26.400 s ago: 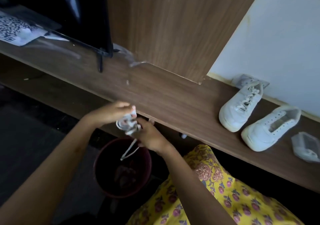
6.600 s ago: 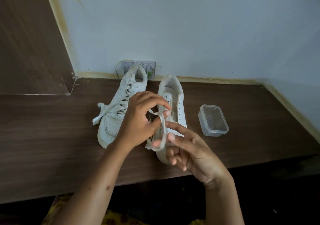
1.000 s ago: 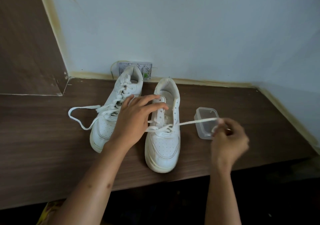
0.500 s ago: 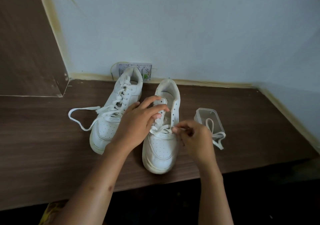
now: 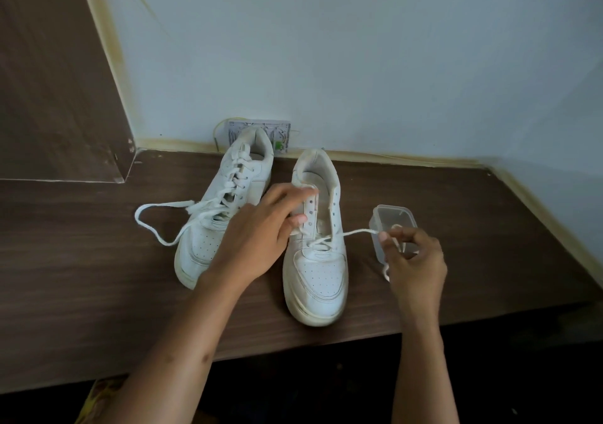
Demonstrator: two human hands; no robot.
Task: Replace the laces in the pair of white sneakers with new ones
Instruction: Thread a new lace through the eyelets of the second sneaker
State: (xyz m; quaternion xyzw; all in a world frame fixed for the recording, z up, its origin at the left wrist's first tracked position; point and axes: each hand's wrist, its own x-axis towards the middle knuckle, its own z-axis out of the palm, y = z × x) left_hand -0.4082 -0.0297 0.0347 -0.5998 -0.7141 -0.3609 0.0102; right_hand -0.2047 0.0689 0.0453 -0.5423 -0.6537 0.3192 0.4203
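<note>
Two white sneakers stand toes toward me on a dark wooden shelf. The left sneaker is laced, with a loose lace loop trailing to its left. The right sneaker has a white lace crossed only through its lowest eyelets. My left hand rests on the right sneaker's left eyelet row, fingers on the tongue. My right hand pinches the lace end and holds it taut to the right of the shoe.
A small clear plastic box sits just right of the right sneaker, partly behind my right hand. A wall socket is behind the shoes. A wooden panel rises at the left. The shelf's front edge runs below the toes.
My right hand has moved from the sneaker's eyelets out to the right, drawing the lace taut. My left hand stays on the right sneaker.
</note>
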